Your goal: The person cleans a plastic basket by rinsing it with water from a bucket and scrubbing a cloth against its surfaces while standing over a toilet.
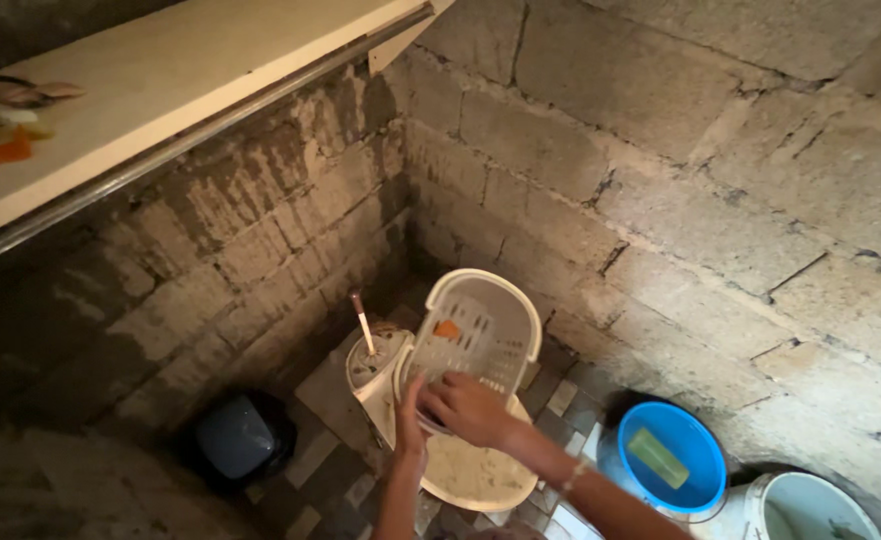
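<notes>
**Two hands at a slotted white plastic basket in a block-walled corner**

Two bare hands are seen from above at the lower rim of a white slotted plastic laundry basket [475, 335], which is tipped on its side with its open mouth turned upward toward the camera. The basket is propped over a round, pale plastic basin [480, 470] standing on the tiled floor [335, 395], close to the corner where the two rough grey block walls [680, 180] meet. A small orange object [447, 328] is visible inside the basket. The right hand [468, 408] is laid over the basket's lower rim, its fingers curled down and held close together on the plastic. The left hand [409, 410] is raised against the same rim just beside it, fingers extended upward and pressed together; whether the rim is gripped cannot be told.

Just left of the basket, a white stand [375, 370] holding a brush with a pale handle [362, 322] is shown. A dark round bin [237, 437] is set well apart at the left. A blue plastic bucket [672, 458] and a white bucket [810, 510] are placed at the lower right. A pale shelf [160, 75] runs overhead at the upper left.
</notes>
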